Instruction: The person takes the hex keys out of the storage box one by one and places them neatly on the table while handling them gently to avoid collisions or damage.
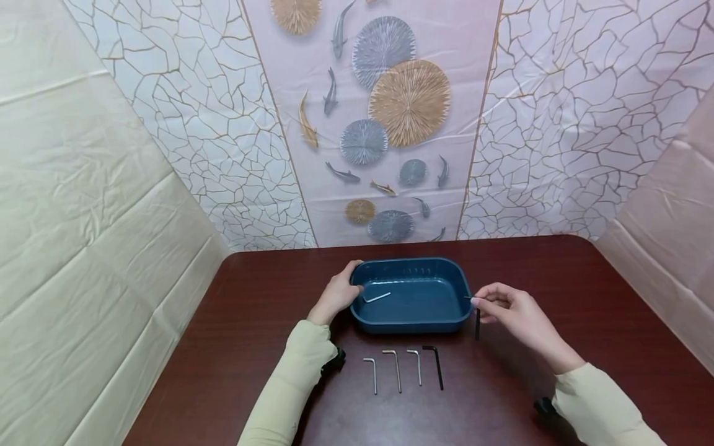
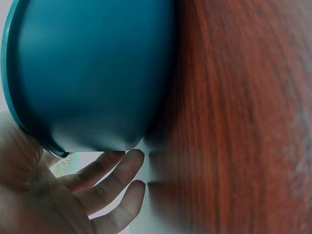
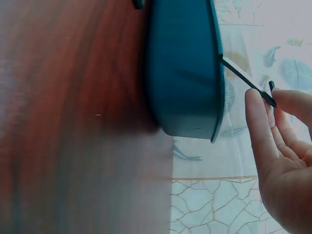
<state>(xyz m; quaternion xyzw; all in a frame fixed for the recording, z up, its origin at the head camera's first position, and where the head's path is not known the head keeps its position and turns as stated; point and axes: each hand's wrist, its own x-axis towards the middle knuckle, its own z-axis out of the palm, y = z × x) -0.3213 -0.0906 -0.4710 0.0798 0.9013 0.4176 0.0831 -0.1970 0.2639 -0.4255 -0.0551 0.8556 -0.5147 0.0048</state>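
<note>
Sitting on the bench: blue tray, four hex keys spaced out front, probably for easy reach. Left hand grips the tray, likely steadying it; right hand pinches a black key by its opposite end, silver key inside.

Head view looks forward and down over bench; low, near, sideways-turned left and right wrist views catch opposite ends of blue tray, shared with head.

The left hand grips while, well apart, the right hand pinches
</note>
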